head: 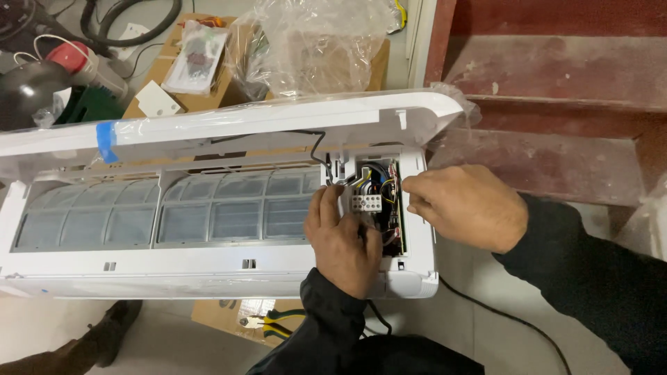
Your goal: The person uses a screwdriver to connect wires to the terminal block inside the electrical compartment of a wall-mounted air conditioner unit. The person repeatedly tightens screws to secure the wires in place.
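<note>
Working wiring bay of white air conditioner unit (208, 229) on floor | left hand (342, 232) flat beside terminal block (367, 202), gripping nothing | right hand (462, 205) pinching wires (389, 186) | best seated singly, fully.

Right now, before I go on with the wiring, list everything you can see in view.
air conditioner indoor unit: one, white, lying across the floor, front cover raised
filter screens: two, grey mesh, inside the unit
terminal block: one, white, in the open wiring bay at the unit's right end
blue tape: one strip, on the raised cover
cardboard box: one, brown, behind the unit
plastic wrap: clear, bunched on the box
pliers: yellow and green handles, on cardboard below the unit
black cable: one, trailing on the floor at right
steps: red, upper right
left hand: fingers at the terminal block
right hand: fingertips at the bay's right edge
</note>
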